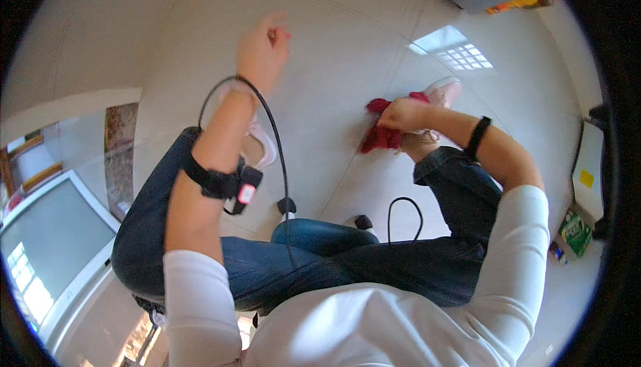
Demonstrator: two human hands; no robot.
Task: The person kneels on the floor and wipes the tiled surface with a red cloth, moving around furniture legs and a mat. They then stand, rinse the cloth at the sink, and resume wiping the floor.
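My right hand [404,114] grips a dark red cloth [383,138] beside a pink shoe [444,89] on my right foot. The cloth hangs bunched on both sides of the fingers. My left hand [264,49] is held out over the floor, blurred, its fingers loosely curled. Nothing shows in it, though the inner side of the fingers is partly hidden. Under my left forearm, another pink shoe [263,142] is partly covered. A black strap with a small device [245,189] is on my left forearm, and a black band [478,137] circles the right one.
Black cable loops rise near my left arm [278,137] and above my lap [405,199]. I sit on a blue seat [325,237]. Pale tiled floor [330,66] spreads ahead. A white-framed glass panel [55,232] stands left; a green package [575,233] lies right.
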